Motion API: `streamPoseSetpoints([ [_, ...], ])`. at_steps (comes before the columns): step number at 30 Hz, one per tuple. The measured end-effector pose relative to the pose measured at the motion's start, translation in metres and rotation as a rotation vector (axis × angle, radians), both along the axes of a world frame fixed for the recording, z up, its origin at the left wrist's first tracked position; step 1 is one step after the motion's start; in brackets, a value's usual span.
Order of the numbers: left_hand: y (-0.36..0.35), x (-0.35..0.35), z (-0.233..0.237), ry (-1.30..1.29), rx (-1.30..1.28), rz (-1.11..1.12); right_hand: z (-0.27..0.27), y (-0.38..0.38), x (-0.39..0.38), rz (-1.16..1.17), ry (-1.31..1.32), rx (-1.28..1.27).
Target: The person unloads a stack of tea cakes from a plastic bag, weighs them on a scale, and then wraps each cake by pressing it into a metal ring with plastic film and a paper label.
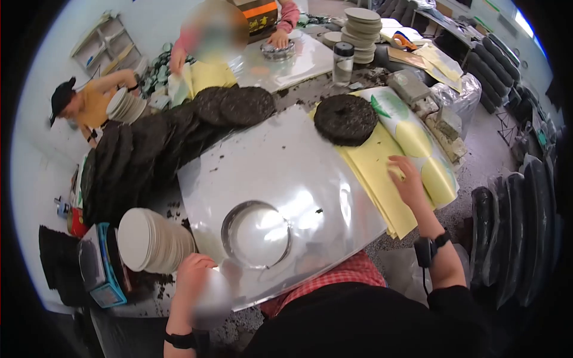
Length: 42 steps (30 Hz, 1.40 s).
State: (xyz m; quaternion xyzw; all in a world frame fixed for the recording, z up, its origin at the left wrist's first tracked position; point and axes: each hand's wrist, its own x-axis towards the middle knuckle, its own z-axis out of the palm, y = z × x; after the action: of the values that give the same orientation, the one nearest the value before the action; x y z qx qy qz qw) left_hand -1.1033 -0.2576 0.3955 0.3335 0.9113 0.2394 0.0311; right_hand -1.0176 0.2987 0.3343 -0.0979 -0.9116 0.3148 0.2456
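My left hand (192, 275) is at the near left edge of the shiny sheet (268, 161), beside a leaning stack of pale round discs (155, 238). Its fingers are curled, and a blurred whitish shape (212, 298) lies against the palm; I cannot make out what it is. A thin metal ring (224, 231) rests on the sheet to the right of that hand. Over the yellow paper sheets (385, 200) hovers my right hand (409, 184), fingers bent and apart, with nothing visible in them. A dark round pressed cake (346, 119) sits on the far end of the paper.
Overlapping dark cakes (143, 143) line the left side. A co-worker's hand (279, 39) touches another metal ring (278, 52) across the table. A clear bottle (342, 64) stands near stacked discs (362, 27). Grey blocks (409, 88) edge the right side.
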Motion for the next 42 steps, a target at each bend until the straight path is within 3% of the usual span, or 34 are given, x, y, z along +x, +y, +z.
streamPoseSetpoints([
  [2,-0.028,0.022,-0.019,-0.014,-0.059,-0.057,-0.004,-0.017,-0.002,-0.03,-0.179,0.302],
  [5,-0.038,0.059,-0.045,-0.062,0.013,-0.049,-0.035,0.021,0.027,-0.461,-0.333,0.577],
  [8,-0.036,0.07,-0.067,-0.056,0.07,-0.063,-0.063,0.064,0.082,-0.639,-0.458,0.809],
  [12,-0.023,0.061,-0.066,0.008,0.119,-0.108,-0.069,0.084,0.1,-0.515,-0.489,0.855],
  [13,-0.022,0.06,-0.062,0.049,0.121,-0.102,-0.076,0.084,0.102,-0.577,-0.446,0.958],
  [17,-0.043,0.055,-0.081,0.075,0.224,-0.019,-0.094,0.053,0.117,-1.05,0.184,0.194],
  [20,-0.041,0.052,-0.08,0.052,0.256,-0.017,-0.139,0.096,0.115,-0.881,0.614,-1.242],
  [23,-0.031,0.041,-0.073,-0.021,0.139,-0.055,-0.177,0.158,0.136,-1.102,0.219,-0.732],
  [25,-0.045,0.031,-0.084,-0.173,-0.044,-0.064,-0.185,0.175,0.151,-1.11,0.246,-0.555],
  [26,-0.039,0.031,-0.087,-0.108,0.056,-0.045,-0.186,0.186,0.156,-1.099,0.252,-0.462],
  [28,-0.029,0.036,-0.09,0.014,0.23,0.014,-0.188,0.21,0.158,-1.08,0.298,-0.597],
  [29,-0.026,0.038,-0.089,0.012,0.186,-0.006,-0.197,0.22,0.16,-1.057,0.297,-0.677],
  [30,-0.026,0.039,-0.087,0.009,0.128,-0.008,-0.228,0.251,0.176,-0.764,0.558,-1.108],
  [31,-0.028,0.04,-0.078,-0.005,0.067,-0.018,-0.192,0.216,0.168,-0.701,0.615,-1.201],
  [32,-0.031,0.039,-0.069,-0.018,0.005,-0.014,-0.171,0.206,0.161,-0.374,0.635,-1.266],
  [33,-0.04,0.036,-0.065,-0.004,-0.041,-0.049,-0.147,0.188,0.157,-0.293,0.603,-1.4],
  [34,-0.045,0.035,-0.059,-0.053,-0.082,-0.031,-0.139,0.185,0.155,-0.615,0.516,-1.486],
  [36,-0.05,0.031,-0.044,-0.138,-0.148,-0.107,-0.233,0.282,0.183,-0.701,0.367,-1.216],
  [39,-0.046,0.033,-0.053,-0.083,-0.071,-0.267,-0.264,0.34,0.2,-0.593,0.369,-1.006],
  [40,-0.04,0.036,-0.054,-0.078,-0.035,-0.339,-0.267,0.345,0.21,-0.57,0.362,-1.001],
  [42,-0.034,0.052,-0.076,-0.079,0.0,-0.194,-0.188,0.295,0.215,-0.373,0.133,-1.027],
])
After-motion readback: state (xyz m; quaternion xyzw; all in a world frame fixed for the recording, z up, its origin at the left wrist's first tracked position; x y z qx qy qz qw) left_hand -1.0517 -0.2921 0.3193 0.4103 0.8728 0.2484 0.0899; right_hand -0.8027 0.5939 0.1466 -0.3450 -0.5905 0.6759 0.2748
